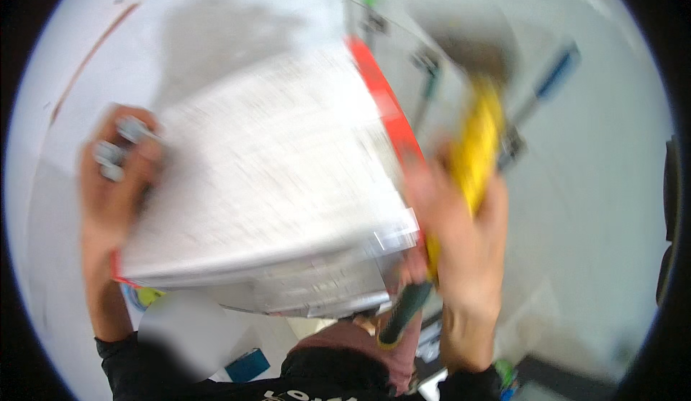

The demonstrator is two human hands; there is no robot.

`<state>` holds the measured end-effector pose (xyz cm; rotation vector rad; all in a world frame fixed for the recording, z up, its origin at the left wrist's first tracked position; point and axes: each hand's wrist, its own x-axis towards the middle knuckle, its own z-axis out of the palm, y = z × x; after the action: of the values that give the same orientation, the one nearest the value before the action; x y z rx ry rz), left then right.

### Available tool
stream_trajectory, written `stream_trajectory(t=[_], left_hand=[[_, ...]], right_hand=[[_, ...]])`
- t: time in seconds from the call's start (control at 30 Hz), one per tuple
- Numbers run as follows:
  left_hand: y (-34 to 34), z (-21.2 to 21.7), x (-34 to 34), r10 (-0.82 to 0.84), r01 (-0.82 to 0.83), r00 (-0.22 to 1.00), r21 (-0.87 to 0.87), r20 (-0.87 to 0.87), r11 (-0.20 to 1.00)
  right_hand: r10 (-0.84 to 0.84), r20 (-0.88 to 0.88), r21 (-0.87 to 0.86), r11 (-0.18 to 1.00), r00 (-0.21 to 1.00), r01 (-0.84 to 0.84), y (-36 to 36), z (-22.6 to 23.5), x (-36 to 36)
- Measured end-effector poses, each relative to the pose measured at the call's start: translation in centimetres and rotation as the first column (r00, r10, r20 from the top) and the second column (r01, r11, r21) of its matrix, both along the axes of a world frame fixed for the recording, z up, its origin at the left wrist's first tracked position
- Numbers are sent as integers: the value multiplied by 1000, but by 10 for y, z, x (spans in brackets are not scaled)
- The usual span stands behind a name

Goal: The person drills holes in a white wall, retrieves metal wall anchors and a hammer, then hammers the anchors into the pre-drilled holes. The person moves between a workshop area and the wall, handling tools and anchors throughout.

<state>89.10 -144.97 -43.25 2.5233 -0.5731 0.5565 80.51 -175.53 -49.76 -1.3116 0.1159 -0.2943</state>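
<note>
A white printed box (266,163) with red edges is tilted between my hands. My left hand (119,178) is at its left side, fingers curled round several small silvery metal pieces (119,149) that look like bolts or sockets. On the box's right side, my right hand (464,235) is wrapped round a long yellow tool (475,145). Its lower end is a dark green grip (403,316). The tool's upper end is smeared by motion, so its exact kind does not show. My right fingers overlap the box's red edge.
Beyond my right hand lie a blue-handled tool (558,72) with a metal part (511,147) beside it, and green-handled tools (430,84) on the pale surface. Low down are a dark blue box (247,366) and my pinkish trousers (338,345).
</note>
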Motion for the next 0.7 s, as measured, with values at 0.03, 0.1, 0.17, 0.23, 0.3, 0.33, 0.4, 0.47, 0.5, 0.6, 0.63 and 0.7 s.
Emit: stream_trajectory(t=[0.03,0.1,0.17,0.23,0.3,0.33,0.4,0.47,0.5,0.6,0.63,0.7], left_hand=[[-13,14,1,62,-65,988,-14,-144,998],[-1,21,17,-86,73,970,-66,-225,995],[-16,34,31,-263,273,956,68,-128,960],[-11,25,25,-313,330,938,113,-145,937],[-3,31,50,-337,357,924,93,-179,929],[-2,24,57,-358,371,920,57,-157,927],[4,12,52,-344,349,929,18,-135,937],[4,9,54,-347,348,932,-9,-108,938],[-4,12,59,-375,374,923,-25,-86,927],[-9,17,65,-391,392,915,-11,-97,920],[-5,14,63,-359,362,924,-1,-127,932],[1,9,58,-340,347,930,20,-142,938]], right_hand=[[-21,-88,31,999,996,24,-5,3,-8],[-141,-104,8,990,985,143,-5,-10,-17],[-146,-175,-14,989,974,145,-20,-16,-44],[-105,-248,-15,994,963,105,-24,-14,-54],[-60,-264,-129,991,963,27,-35,8,-19],[-53,-282,-175,985,958,3,-39,15,-7],[-114,-310,-464,885,944,-45,-49,36,17],[-193,-183,-704,710,964,9,-54,60,43],[-237,-44,-789,604,971,112,-54,83,62],[-220,117,-816,535,969,220,-29,105,118],[-182,111,-797,571,977,197,-15,100,139],[-131,65,-920,376,989,111,10,110,150]])
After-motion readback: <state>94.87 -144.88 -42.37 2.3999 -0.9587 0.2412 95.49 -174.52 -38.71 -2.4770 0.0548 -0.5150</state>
